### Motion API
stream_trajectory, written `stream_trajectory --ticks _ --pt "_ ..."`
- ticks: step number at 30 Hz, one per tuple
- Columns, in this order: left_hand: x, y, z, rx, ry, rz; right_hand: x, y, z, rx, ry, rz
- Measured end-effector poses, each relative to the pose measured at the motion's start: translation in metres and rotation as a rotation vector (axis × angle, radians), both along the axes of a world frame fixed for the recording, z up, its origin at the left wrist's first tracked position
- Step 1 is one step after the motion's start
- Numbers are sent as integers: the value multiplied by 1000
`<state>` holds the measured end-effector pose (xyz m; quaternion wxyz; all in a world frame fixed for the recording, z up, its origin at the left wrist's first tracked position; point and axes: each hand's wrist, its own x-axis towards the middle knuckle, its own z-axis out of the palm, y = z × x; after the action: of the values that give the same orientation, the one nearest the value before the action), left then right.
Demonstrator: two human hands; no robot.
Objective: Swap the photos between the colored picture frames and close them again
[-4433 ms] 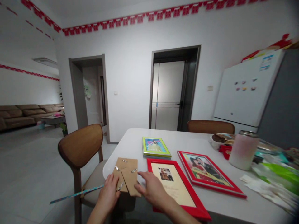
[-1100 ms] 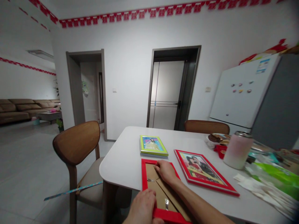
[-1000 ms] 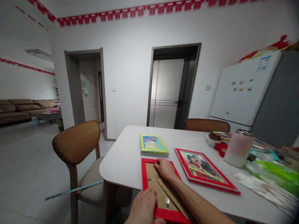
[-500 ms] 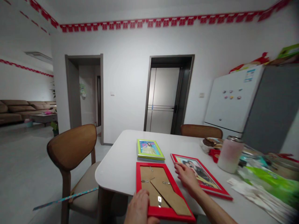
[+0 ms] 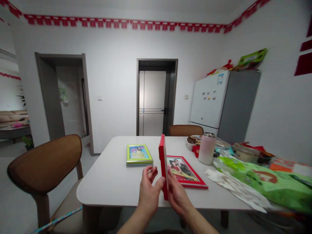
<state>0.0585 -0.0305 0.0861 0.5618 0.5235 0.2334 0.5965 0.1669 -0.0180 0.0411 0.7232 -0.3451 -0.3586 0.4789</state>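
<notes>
A red picture frame [image 5: 162,162] stands on edge in front of me, tilted up so that I see mostly its narrow side. My left hand [image 5: 149,190] is at its left side, the thumb touching the frame and the other fingers curled and apart from it. On the other side, my right hand [image 5: 177,193] holds the frame, its fingers partly hidden behind it. Just right of the raised frame, a second red picture frame [image 5: 203,186] lies face up with a photo of two people. A lime-green picture frame [image 5: 139,161] lies flat farther back, picture side up.
The white table [image 5: 104,182] carries a pinkish thermos [image 5: 207,149], white gloves or cloth [image 5: 239,188] and a green wipes-like package [image 5: 265,182] on the right. A wooden chair [image 5: 48,162] stands at left, another chair [image 5: 186,130] behind the table. A fridge [image 5: 207,102] stands farther back.
The red frame, earlier showing its brown backing, has been lifted and turned on edge. My right hand has moved from above the other red frame onto it. The view has swung right.
</notes>
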Motion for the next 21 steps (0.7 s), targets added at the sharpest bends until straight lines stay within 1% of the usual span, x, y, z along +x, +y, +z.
stream_trajectory --ticks 1,2,4,6,8,10,13,16,18,21 --pt "5 10 8 -8 -66 -16 19 6 1 -47 5 -40" --pt "10 20 15 -14 -91 -18 40 12 2 -107 -37 -92" --pt "22 39 19 -53 -23 -18 84 25 4 -251 -275 -179" --pt "36 52 12 -88 62 -19 125 36 7 -390 -674 -284" --pt "53 59 -3 -104 121 -24 159 46 9 -448 -809 -329" --pt "69 64 -21 -113 186 -20 182 54 8 -486 -895 -360" --pt "88 70 -43 -123 295 4 199 61 -2 -533 -1035 -406" --pt "97 74 -57 -120 420 39 204 63 -13 -559 -1154 -453" --pt "98 75 -63 -101 503 55 206 61 -15 -569 -1218 -475" --pt "89 82 -64 -62 619 76 201 59 -9 -576 -1284 -488"
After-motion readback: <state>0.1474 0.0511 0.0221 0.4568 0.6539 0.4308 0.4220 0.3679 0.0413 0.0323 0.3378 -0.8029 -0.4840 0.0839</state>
